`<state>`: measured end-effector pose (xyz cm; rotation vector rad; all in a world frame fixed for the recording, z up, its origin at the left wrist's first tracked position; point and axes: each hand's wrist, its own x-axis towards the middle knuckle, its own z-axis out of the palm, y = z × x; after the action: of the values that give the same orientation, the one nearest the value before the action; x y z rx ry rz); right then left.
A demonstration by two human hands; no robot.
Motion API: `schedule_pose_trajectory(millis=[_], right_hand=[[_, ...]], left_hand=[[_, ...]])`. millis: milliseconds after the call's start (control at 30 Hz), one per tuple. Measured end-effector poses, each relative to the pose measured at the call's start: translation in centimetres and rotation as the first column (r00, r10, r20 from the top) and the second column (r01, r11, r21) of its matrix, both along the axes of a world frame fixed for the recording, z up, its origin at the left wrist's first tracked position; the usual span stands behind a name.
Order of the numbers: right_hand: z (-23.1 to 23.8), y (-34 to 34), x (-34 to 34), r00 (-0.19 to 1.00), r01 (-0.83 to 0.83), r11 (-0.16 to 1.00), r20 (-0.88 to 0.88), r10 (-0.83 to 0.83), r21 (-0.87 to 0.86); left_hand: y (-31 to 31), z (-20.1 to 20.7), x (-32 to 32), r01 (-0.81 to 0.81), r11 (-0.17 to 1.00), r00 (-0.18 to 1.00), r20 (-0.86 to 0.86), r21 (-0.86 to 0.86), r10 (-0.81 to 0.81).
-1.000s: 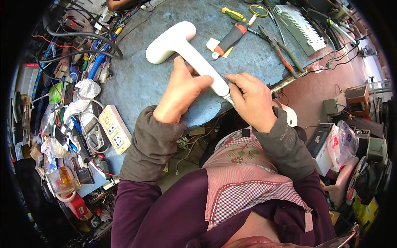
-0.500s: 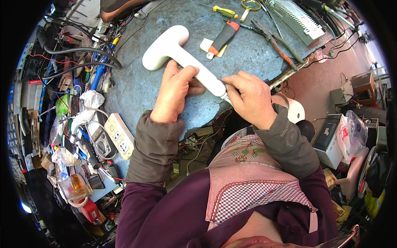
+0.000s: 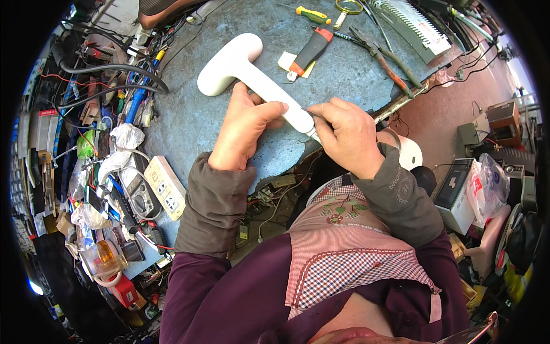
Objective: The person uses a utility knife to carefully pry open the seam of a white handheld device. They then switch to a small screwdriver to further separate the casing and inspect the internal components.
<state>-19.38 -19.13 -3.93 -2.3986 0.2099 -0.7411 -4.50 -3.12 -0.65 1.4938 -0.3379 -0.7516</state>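
A smooth white hammer-shaped handheld device (image 3: 226, 66) slants across the bench, its wide rounded head at the far left and its handle pointing toward me. My left hand (image 3: 243, 123) is closed round the middle of that handle, the thumb lying on top and the fingers partly hidden beneath. At the handle's near end, my right hand (image 3: 346, 135) pinches a thin dark thing (image 3: 308, 111), whose tip meets the handle's side. Most of this thin piece is covered by my fingers, so its kind is unclear. A pale narrow part sticks out past the handle's end.
On the blue worn bench (image 3: 177, 114) lie a black-and-red utility knife (image 3: 312, 51), pliers (image 3: 384, 63), a yellow-green screwdriver (image 3: 312, 15) and a magnifying glass (image 3: 348, 7). Cables, a power strip (image 3: 165, 188) and a multimeter (image 3: 140, 200) crowd the left. A white roll-like object (image 3: 408, 152) sits beyond my right wrist.
My left thumb has slid along the handle toward its near end. The white device has shifted very slightly; my right hand stays almost in place, still pinching at the handle's side.
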Motion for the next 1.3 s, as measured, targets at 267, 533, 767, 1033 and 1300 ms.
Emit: schedule_pose_trajectory(millis=[267, 533, 767, 1033, 1300], right_hand=[[0.0, 0.0, 0.1, 1.0, -0.001, 1.0, 0.014, 0.001, -0.009], [1.4, -0.1, -0.4, 0.998, -0.02, 0.986, -0.056, 0.03, 0.167], [2.7, -2.0, -1.8, 0.977, -0.101, 0.954, -0.152, 0.148, 0.283], [4.1, -2.1, -3.0, 0.948, -0.128, 0.982, -0.274, 0.162, 0.137], [5.6, -1.9, -1.9, 0.896, -0.178, 0.983, -0.42, 0.142, -0.046]], left_hand=[[0.0, -0.4, 0.0, 0.038, 0.999, 0.998, 0.049, 0.01, -0.038], [0.1, 0.0, -0.1, -0.007, 1.0, 1.0, -0.003, 0.012, 0.007], [-0.2, -0.4, 0.5, -0.014, 1.0, 1.0, 0.024, 0.005, 0.014], [0.0, -0.9, 2.8, -0.085, 0.994, 0.976, -0.205, -0.072, 0.068], [0.1, -1.1, 3.3, -0.079, 0.978, 0.972, -0.231, -0.195, 0.033]])
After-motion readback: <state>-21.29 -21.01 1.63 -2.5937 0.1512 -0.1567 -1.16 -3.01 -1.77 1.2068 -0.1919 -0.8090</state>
